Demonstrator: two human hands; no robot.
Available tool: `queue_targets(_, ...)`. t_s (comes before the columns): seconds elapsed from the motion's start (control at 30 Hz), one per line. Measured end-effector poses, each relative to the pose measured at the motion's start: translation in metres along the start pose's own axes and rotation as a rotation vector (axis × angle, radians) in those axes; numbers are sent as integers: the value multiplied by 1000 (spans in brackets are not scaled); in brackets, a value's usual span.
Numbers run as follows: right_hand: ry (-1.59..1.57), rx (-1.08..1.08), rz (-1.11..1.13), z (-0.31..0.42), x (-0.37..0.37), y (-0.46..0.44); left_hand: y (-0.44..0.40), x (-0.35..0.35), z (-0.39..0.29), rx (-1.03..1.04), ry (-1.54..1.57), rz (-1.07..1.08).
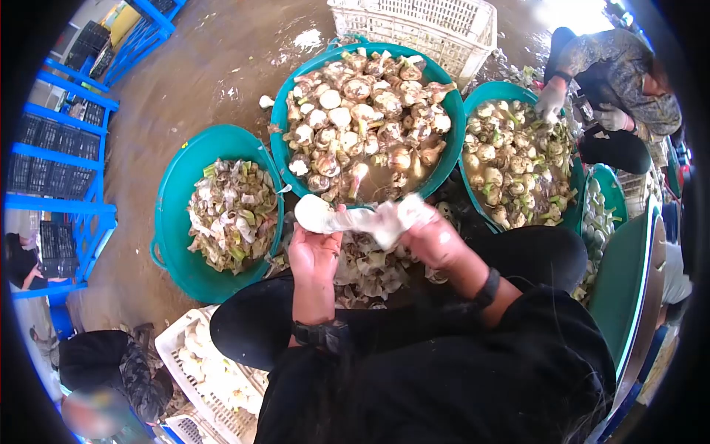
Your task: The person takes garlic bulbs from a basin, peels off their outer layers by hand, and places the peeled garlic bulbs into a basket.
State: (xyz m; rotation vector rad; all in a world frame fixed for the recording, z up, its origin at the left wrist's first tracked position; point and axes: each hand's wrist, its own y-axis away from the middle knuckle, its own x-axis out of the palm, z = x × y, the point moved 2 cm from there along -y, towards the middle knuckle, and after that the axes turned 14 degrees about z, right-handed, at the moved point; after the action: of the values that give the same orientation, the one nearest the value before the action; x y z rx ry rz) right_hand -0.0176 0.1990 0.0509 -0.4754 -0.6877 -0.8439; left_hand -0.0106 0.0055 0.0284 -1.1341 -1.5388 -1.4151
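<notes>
My left hand (313, 257), palm up, holds a smooth white garlic-like bulb (314, 214) at its fingertips. A pale, wet strip of outer skin (386, 224) stretches from beside the bulb to my right hand (436, 240). My right hand is closed on the skin and smeared by motion. Just beyond my hands stands a large green tub (457, 103) of muddy, unpeeled bulbs (357, 90) in brown water. Stripped skins (373, 270) are heaped below, between my legs.
On the left is a green tub (166, 211) of peelings. Right, a gloved person (617, 74) reaches into another bulb tub (477, 92). White crates stand at the back (418, 26) and lower left (229, 418), the latter holding white bulbs. Blue racks (66, 203) line the left.
</notes>
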Motion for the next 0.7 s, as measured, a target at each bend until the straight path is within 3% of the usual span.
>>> queue_targets(0.03,27,-91,-38,17,0,-3,0,-2,-5,9,2,-7)
queue_targets(0.13,-94,-243,-108,55,-9,-17,4,7,-11,-290,10,212)
queue_targets(0.2,-299,-362,-99,73,-5,-27,6,7,-17,-250,3,210)
queue_targets(0.23,-319,-383,-339,78,-4,-28,8,6,-20,-209,1,212)
queue_targets(0.3,-434,-343,155,70,-19,-35,7,-1,-30,-208,-16,197)
queue_targets(0.37,-462,4,10,46,-30,-30,3,-12,-42,-211,-47,177)
queue_targets(0.43,144,420,-243,21,-42,-20,0,-25,-54,108,-301,144)
queue_targets(0.5,1374,856,212,11,-23,-27,-1,-22,-66,241,-436,171)
queue_targets(0.53,1735,964,388,-5,-25,-24,3,-18,-63,232,-434,110)
queue_targets(0.6,1496,353,207,-20,-6,-37,5,-9,-53,206,-508,138)
queue_targets(0.7,828,59,312,-31,40,-65,14,18,-30,214,-616,129)
